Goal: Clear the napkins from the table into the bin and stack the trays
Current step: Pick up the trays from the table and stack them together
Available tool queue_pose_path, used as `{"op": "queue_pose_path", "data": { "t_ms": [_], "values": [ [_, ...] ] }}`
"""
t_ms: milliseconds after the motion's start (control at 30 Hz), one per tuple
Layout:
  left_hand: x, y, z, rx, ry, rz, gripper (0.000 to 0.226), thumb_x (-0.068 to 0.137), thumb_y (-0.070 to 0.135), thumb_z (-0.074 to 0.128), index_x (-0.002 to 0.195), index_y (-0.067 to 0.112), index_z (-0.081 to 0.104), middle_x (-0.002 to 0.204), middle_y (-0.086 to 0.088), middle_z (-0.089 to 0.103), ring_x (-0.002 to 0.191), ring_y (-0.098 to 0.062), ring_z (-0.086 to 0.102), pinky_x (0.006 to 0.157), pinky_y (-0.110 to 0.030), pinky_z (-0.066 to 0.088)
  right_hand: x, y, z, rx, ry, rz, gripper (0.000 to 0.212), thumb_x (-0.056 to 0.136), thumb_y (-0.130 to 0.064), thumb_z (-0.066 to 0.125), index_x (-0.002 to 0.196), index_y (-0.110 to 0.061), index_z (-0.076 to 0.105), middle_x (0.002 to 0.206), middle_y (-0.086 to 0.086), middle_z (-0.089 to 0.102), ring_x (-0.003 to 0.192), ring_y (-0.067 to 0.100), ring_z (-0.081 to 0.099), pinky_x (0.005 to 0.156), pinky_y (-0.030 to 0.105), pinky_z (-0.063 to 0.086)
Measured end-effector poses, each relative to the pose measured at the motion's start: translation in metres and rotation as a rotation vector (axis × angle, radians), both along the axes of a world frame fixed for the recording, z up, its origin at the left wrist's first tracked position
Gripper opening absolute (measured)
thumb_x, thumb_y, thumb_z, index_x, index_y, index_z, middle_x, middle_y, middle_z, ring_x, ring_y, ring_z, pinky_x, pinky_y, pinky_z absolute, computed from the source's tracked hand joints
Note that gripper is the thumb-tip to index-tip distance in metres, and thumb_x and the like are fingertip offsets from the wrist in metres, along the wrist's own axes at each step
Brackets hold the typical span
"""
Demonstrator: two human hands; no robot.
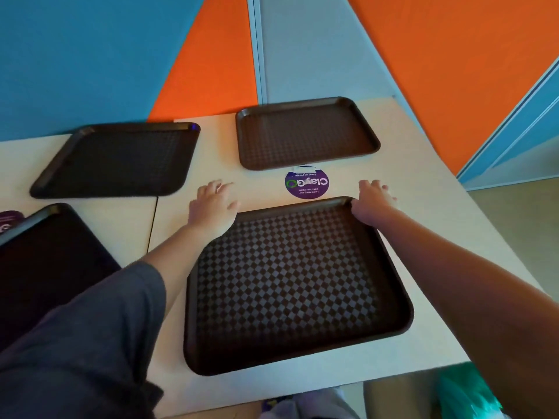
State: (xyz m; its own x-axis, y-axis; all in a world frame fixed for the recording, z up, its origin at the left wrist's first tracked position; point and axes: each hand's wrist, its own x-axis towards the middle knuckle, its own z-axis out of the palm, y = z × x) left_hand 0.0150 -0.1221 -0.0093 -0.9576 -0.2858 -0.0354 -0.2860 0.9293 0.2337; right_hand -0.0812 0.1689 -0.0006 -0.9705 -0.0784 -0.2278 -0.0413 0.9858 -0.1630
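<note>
Four trays on the tabletop [429,207], no napkins visible, so you're on the stacking part. Your left hand [211,207] sits at the far left corner of the near tray [296,282], fingers spread and relaxed, not clearly gripping. Your right hand [370,204] is on the far right corner; fingers reach past the rim, can't tell if they curl under it. Far tray [305,134] lies just beyond, with the purple sticker [307,183] between the two.

Risks: both hands are at the far edge only, so lifting from there likely tips the near edge down and the tray drags or slips. Pushing forward instead could ram the far tray toward the wall. The near tray sits near the tabletop's front edge; pulling back may drop it. Left far tray [118,161] and left near tray [51,267] sit skewed, so stacking needs squaring or they'll rock.
</note>
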Motion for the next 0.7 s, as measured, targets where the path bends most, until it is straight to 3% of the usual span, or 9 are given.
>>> {"op": "queue_pose_path", "data": {
  "t_ms": [167,400,700],
  "values": [
    [-0.068,0.001,0.015,0.02,0.021,0.006,0.039,0.097,0.033,0.036,0.135,0.026,0.043,0.147,-0.006,0.03,0.131,-0.031,0.026,0.1,-0.049,0.03,-0.065,-0.007,0.014,-0.04,0.038,0.006,0.045,0.093,-0.025,0.045,0.133,-0.008,0.035,0.139,0.017,0.036,0.129,0.036,0.034,0.099,0.052,0.036],
    [-0.154,-0.004,0.01,0.099,0.038,0.1,0.044,0.096,0.041,0.036,0.137,0.026,0.041,0.146,-0.006,0.032,0.132,-0.029,0.025,0.103,-0.05,0.029,-0.154,-0.002,0.008,-0.074,0.014,0.002,0.046,0.092,-0.023,0.044,0.133,-0.005,0.033,0.141,0.022,0.031,0.13,0.041,0.03,0.104,0.052,0.033],
    [-0.233,-0.032,-0.025,0.149,-0.009,0.262,0.044,0.093,0.039,0.043,0.132,0.017,0.043,0.136,-0.011,0.041,0.125,-0.033,0.034,0.099,-0.052,0.036,-0.257,-0.003,-0.026,-0.039,-0.022,-0.027,0.05,0.092,-0.02,0.043,0.136,-0.003,0.03,0.141,0.027,0.03,0.131,0.044,0.027,0.106,0.051,0.03]
  ]
}}
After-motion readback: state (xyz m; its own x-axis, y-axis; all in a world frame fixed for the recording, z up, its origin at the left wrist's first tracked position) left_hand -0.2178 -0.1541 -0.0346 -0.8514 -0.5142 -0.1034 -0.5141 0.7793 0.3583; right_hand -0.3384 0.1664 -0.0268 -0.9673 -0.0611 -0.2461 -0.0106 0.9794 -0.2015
